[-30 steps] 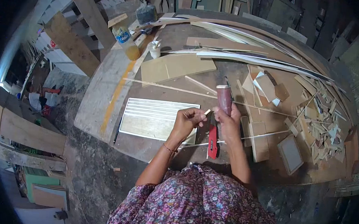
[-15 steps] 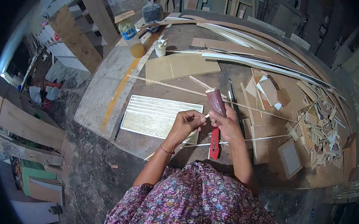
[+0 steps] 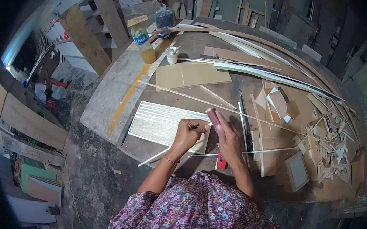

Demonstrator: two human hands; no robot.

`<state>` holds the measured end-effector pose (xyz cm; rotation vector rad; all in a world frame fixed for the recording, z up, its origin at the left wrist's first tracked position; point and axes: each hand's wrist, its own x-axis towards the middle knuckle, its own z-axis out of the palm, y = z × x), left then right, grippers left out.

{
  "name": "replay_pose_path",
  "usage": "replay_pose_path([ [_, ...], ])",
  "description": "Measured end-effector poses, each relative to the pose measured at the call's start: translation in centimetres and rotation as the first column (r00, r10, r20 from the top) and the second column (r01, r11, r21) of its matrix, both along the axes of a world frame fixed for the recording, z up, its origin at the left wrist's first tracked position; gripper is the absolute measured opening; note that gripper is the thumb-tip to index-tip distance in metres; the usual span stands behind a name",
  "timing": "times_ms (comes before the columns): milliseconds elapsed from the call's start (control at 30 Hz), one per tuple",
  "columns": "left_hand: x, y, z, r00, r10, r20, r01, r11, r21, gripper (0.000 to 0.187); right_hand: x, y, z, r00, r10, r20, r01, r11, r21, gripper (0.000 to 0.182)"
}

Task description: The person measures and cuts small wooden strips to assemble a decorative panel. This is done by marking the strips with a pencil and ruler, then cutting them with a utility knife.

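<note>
Pinched between the fingers of my left hand [image 3: 188,136] is a thin wooden strip [image 3: 153,157]; its tail slants out below the wrist and its pale tip pokes out toward the other hand. My right hand [image 3: 230,141] grips a reddish-brown sanding block [image 3: 212,116], held right by that tip. Under my left hand lies a pale panel [image 3: 153,127] with narrow strips along its far part. A red utility knife [image 3: 222,161] rests on the table below my right hand, partly covered by it.
Offcuts [image 3: 332,146] are heaped at the right of the workbench [image 3: 99,104]. Long strips [image 3: 279,81] run along the back, near a brown board [image 3: 194,76]. A white cup [image 3: 172,56] and a cut bottle [image 3: 145,50] of yellowish liquid stand at back left.
The sanding block has tilted and come down nearer the strip's tip, with my right hand turned over it. More of the strip's tail shows at lower left. The view has shifted slightly.
</note>
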<state>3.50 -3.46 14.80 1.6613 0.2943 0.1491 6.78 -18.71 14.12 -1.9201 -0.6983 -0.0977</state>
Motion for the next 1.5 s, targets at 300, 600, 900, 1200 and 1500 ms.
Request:
replay_pose_path([
  [300,0.3,0.0,-1.6,0.997,0.017,0.07,-0.014,0.999,-0.035,0.009,0.3,0.1,-0.4,1.0,0.007,0.013,-0.007,1.0,-0.025,0.039],
  [600,0.7,0.4,-0.3,0.998,0.032,0.057,-0.034,0.999,0.026,0.011,0.5,-1.6,0.3,0.974,-0.013,-0.226,0.034,0.995,0.091,0.038],
  [900,0.3,-1.6,-1.4,0.999,0.013,0.052,-0.011,0.999,-0.039,0.008,0.9,-0.1,0.1,0.995,-0.033,-0.094,0.029,0.999,-0.042,0.037],
  [1200,1.1,-1.4,-1.8,0.993,0.061,0.104,-0.065,0.997,0.04,0.013,2.0,-0.7,-3.6,0.933,-0.068,-0.354,0.182,0.937,0.299,0.048],
  [1500,0.9,-2.5,-2.3,0.988,0.031,0.153,-0.036,0.999,0.026,0.017,3.2,0.1,-1.2,0.784,0.234,-0.575,0.18,0.8,0.572,0.036],
])
